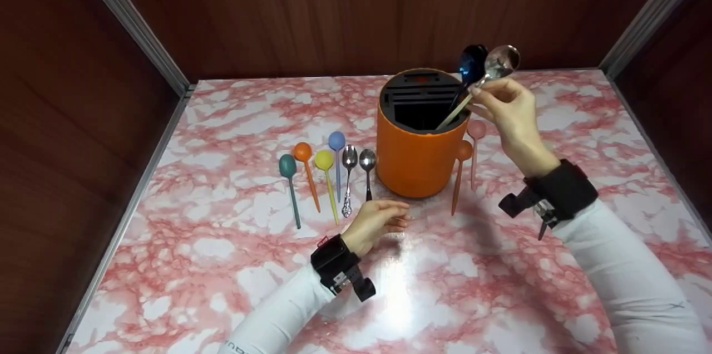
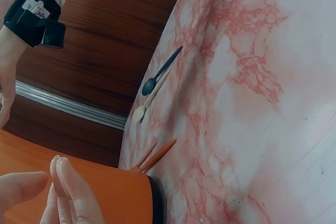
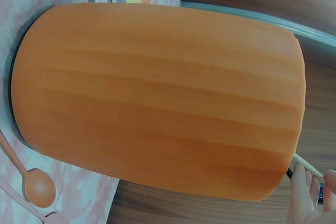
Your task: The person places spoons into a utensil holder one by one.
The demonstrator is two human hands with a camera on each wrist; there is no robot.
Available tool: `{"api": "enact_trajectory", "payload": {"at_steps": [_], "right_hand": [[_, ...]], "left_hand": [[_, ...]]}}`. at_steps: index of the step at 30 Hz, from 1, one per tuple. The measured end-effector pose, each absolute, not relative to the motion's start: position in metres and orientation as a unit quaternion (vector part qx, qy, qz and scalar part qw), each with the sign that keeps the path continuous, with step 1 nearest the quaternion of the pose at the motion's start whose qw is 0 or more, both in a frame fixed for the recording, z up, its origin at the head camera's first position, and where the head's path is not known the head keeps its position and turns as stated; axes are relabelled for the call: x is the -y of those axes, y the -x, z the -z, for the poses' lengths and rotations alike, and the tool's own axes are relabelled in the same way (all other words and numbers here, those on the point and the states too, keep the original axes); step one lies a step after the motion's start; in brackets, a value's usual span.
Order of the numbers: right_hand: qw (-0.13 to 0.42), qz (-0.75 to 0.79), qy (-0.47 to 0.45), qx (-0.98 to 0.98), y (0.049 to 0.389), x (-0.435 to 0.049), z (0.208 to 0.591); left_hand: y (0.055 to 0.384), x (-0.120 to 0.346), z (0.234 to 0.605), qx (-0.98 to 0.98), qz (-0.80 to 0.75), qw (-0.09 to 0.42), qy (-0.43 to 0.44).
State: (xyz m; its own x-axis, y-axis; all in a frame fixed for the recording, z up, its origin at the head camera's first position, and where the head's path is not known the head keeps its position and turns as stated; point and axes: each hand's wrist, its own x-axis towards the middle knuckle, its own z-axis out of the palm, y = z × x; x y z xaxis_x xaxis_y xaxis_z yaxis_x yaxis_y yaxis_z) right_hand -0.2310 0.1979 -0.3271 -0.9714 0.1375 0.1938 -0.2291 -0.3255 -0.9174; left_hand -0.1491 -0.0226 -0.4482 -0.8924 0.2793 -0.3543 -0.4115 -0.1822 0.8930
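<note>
My right hand (image 1: pixel 514 112) pinches a spoon (image 1: pixel 502 61) with a silver bowl and a pale handle. The bowl points up, and the handle's lower end is inside the opening of an orange utensil holder (image 1: pixel 417 165) with a black slotted top. Beside it, a shiny dark blue spoon (image 1: pixel 472 63) leans in the same opening; whether my fingers touch it I cannot tell. My left hand (image 1: pixel 377 223) hovers low before the holder, fingers loosely bent with nothing in them, near a dark-handled silver spoon (image 1: pixel 367 160).
Left of the holder lie teal (image 1: pixel 287 166), orange (image 1: pixel 302 152), yellow (image 1: pixel 324 160), blue (image 1: pixel 336 141) and ornate silver (image 1: pixel 349 157) spoons. Brown-orange (image 1: pixel 464 151) and pink (image 1: pixel 476 129) spoons lie right. The left wrist view adds black (image 2: pixel 149 86) and cream (image 2: pixel 139 113) spoons. Wooden panels enclose the table.
</note>
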Motion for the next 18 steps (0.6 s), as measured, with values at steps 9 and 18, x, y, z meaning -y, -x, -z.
{"api": "enact_trajectory", "payload": {"at_steps": [9, 18], "right_hand": [[0.087, -0.827, -0.024, 0.554, 0.2303, -0.2008, 0.3305], [0.083, -0.825, -0.029, 0.558, 0.2286, -0.2075, 0.333]], "left_hand": [[0.1486, 0.0221, 0.4501, -0.597, -0.768, 0.224, 0.054], [0.1476, 0.0223, 0.4521, -0.6, -0.767, 0.223, 0.052]]}}
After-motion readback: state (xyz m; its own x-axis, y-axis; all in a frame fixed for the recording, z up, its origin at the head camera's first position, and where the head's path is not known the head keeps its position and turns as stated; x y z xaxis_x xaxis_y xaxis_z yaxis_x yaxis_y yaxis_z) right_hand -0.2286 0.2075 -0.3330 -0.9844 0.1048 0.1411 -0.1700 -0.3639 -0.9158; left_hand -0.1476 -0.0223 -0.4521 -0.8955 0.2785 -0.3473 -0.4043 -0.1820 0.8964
